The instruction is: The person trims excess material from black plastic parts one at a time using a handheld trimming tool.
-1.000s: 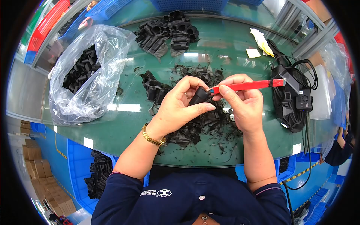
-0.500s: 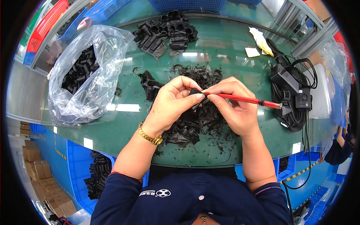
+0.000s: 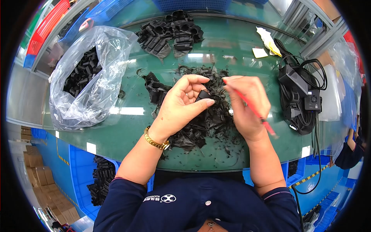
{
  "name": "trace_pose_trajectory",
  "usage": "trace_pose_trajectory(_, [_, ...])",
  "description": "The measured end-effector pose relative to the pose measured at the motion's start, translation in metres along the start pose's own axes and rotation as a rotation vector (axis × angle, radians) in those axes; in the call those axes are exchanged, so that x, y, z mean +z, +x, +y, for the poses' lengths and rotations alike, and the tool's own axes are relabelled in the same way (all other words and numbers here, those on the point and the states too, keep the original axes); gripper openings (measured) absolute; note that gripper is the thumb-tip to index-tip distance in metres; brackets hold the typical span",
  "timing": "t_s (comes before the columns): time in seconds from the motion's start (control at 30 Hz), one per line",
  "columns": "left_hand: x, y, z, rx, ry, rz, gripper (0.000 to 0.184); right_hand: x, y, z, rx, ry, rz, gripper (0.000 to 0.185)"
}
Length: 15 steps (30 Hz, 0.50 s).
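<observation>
My left hand is closed around a small black molded part, pinned between thumb and curled fingers. Over to its right, my right hand grips a thin red pen-like tool, blurred by motion; its back end slants down to the right and its tip lies near the fingertips. The tool and the black part are apart. Beneath both hands spreads a heap of thin black scraps. Joined black molded pieces rest just left of my left hand.
A clear plastic bag holding black parts stands at the left. Sheets of joined black pieces lie at the back. Black devices with cables sit at the right. Blue bins stand below the table edge.
My right hand has drawn the red tool away from the black part, rightward, and the tool now points more steeply down. My left hand still holds the part, nearly in place.
</observation>
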<state>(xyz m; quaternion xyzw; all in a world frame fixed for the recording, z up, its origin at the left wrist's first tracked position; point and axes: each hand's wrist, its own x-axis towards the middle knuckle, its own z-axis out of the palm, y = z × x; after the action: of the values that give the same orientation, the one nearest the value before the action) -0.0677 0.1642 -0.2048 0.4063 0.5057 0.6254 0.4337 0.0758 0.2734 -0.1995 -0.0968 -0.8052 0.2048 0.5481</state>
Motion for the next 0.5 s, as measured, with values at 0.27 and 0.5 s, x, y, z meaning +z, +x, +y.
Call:
trace_pose_trajectory(0.27, [0.0018,-0.0004,-0.0027,0.054,-0.066,0.033,0.052,-0.0089,0.0000,-0.0055,0.705,0.552,-0.097,0.008])
trace_pose_trajectory(0.5, [0.0030,-0.0020,-0.0080,0.153,0.129,0.034,0.053,-0.0069,-0.0011,-0.0103,0.730,0.884,-0.131,0.010])
